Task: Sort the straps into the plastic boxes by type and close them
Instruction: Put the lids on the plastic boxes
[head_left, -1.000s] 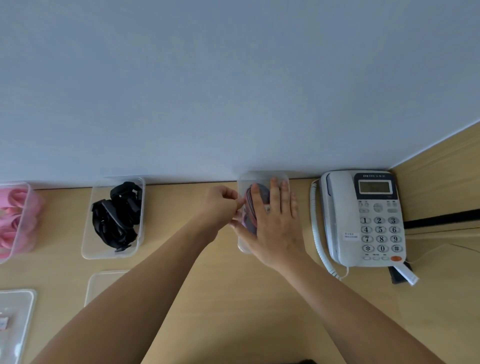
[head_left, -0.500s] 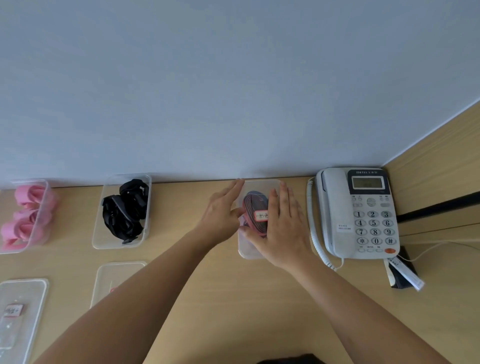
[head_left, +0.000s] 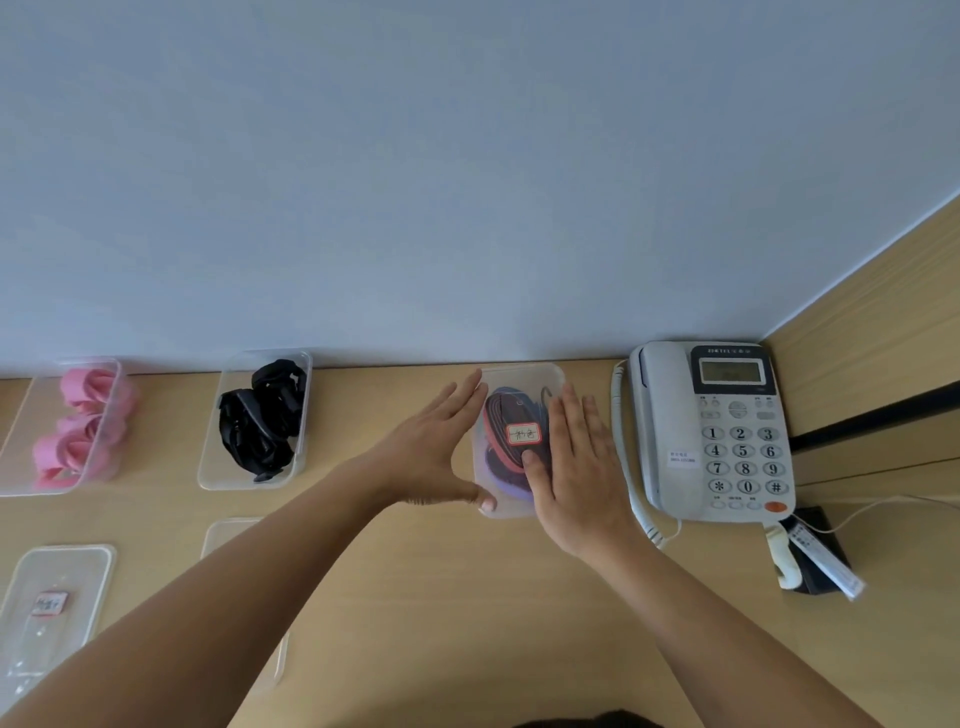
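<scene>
Evidently, left hand (head_left: 432, 457) and right hand (head_left: 577, 470), fingers (head_left: 563, 415) flat, pressed one lid (head_left: 524, 376) down, with black-strap box (head_left: 244, 486) and pink-strap box (head_left: 21, 431) unlidded.

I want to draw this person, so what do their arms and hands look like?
The left arm and right arm are bare as far as the picture shows, with no sleeves. The left hand and right hand wear no gloves, and I see no rings, watch or bracelets.
</scene>
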